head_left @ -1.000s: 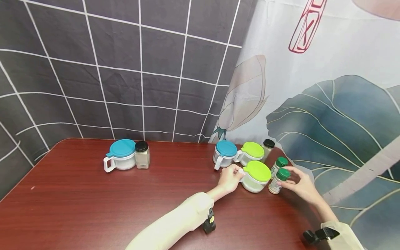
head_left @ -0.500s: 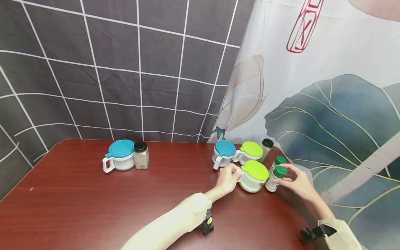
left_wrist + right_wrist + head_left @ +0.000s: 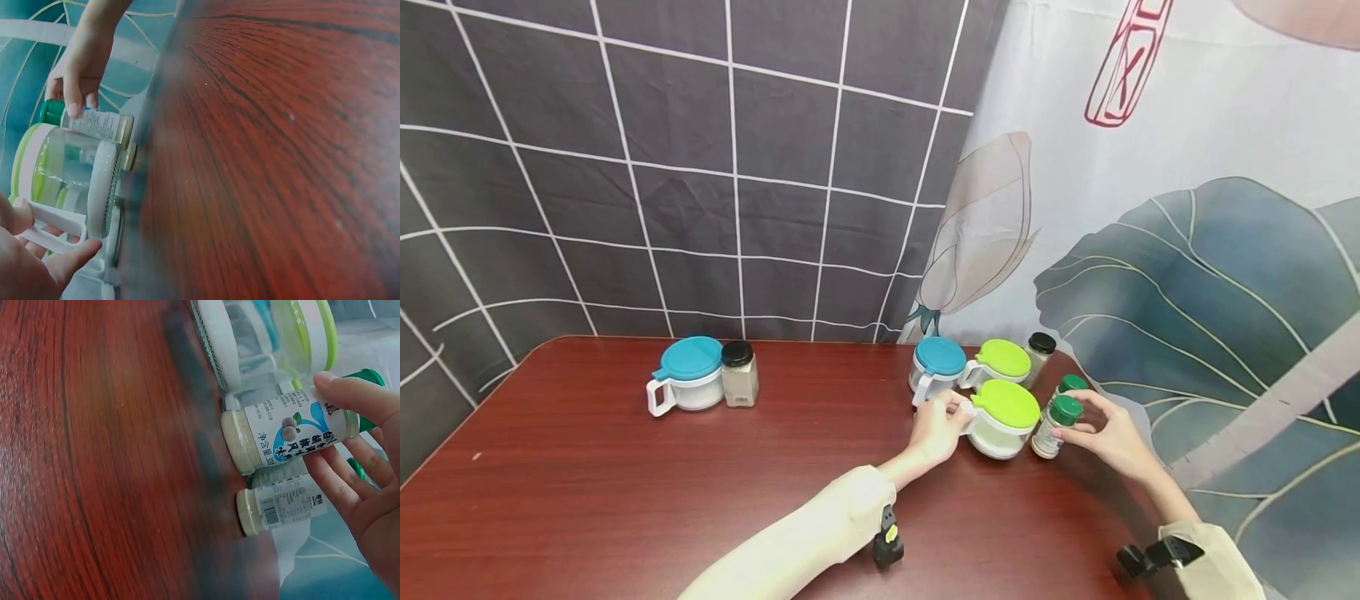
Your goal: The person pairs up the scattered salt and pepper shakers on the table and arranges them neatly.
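Observation:
My left hand (image 3: 936,433) pinches the white handle (image 3: 59,222) of a clear seasoning jar (image 3: 996,437) with a lime green lid. To its right, my right hand (image 3: 1112,437) grips a small spice bottle (image 3: 294,431) with a green cap, thumb on one side and fingers on the other. The bottle has a white label and pale powder inside, and stands close beside the jar. Just behind it is a second green-capped spice bottle (image 3: 281,506), partly hidden in the head view.
Behind the held jar stand a blue-lidded jar (image 3: 940,357), another green-lidded jar (image 3: 1004,358) and a black-capped bottle (image 3: 1040,358). Far left are a wide blue-lidded jar (image 3: 692,367) and a black-capped bottle (image 3: 741,383). Curtains back the red-brown table (image 3: 625,500).
The gripped spice bottle has shifted left, closer to the green-lidded jar. That jar, with my left hand on its handle, has moved slightly left and back.

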`<state>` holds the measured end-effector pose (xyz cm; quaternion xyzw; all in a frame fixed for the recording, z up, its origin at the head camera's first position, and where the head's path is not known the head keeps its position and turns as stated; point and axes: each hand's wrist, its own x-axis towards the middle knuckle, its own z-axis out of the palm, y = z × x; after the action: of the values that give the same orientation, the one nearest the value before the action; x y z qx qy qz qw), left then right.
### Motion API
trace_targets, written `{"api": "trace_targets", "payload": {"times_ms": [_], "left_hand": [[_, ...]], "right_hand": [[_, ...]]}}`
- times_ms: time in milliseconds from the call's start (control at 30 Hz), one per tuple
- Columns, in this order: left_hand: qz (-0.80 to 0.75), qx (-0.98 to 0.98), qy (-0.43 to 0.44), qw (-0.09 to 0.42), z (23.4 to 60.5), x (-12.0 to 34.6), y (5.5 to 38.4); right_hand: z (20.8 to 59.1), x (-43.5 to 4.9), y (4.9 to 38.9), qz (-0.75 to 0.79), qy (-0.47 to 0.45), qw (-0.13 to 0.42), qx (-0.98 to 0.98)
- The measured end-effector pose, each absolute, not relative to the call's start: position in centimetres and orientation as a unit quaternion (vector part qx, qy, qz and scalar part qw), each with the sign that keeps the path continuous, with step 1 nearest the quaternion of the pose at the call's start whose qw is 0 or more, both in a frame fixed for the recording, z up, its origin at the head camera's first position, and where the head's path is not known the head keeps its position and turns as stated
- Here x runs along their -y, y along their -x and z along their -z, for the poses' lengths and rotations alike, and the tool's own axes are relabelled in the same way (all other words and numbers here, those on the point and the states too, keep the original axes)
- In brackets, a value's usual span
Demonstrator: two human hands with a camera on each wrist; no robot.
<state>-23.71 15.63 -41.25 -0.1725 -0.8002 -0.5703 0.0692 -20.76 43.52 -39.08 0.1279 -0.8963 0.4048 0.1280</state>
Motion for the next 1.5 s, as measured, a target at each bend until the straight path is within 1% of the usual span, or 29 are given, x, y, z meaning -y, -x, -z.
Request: {"api": "trace_targets", "payload": {"times_ms": [433,600,900,1267,1500], "left_hand": [[0.576,0.799,0.152,0.075,40.6,-14.0,23.5],[0.577,0.799,0.151,0.074,40.8,-13.5,23.4],[0.587,0.792,0.151,0.072,40.8,-12.4,23.1],[0.590,0.791,0.143,0.080,41.0,-10.8,23.2],[0.595,0.789,0.134,0.079,41.1,-9.9,23.3]], "right_hand": [[38.7,-42.4,20.9,-0.422,-0.143,0.122,0.887],[38.9,-42.3,21.1,-0.423,-0.155,0.128,0.883],[38.6,-41.0,20.9,-0.417,-0.158,0.114,0.888],[38.6,-39.8,21.3,-0.424,-0.161,0.114,0.884],[38.7,-39.1,21.7,-0.435,-0.181,0.115,0.875]]}}
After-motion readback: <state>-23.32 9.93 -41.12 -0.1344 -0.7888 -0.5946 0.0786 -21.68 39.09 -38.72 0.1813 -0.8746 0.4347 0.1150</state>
